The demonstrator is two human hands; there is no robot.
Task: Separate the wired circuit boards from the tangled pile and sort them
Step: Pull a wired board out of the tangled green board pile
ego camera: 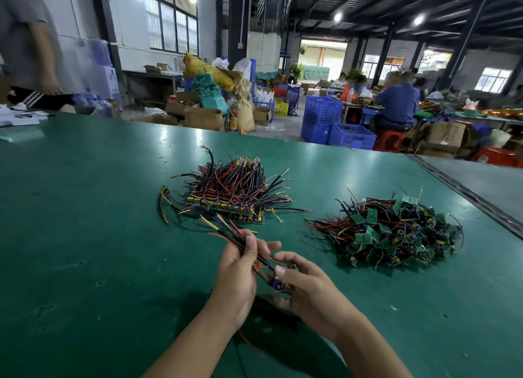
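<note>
Left hand [237,278] fingers curl round a wired circuit board [265,261] by its leads; right hand [308,290] fingers pinch its board end.

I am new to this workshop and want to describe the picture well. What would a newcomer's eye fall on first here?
First, the left hand and right hand near the bottom centre, gripping a wire bundle over the green table. Behind them lies a neat stack of boards with wires pointing away, and to its right a tangled pile of boards.
</note>
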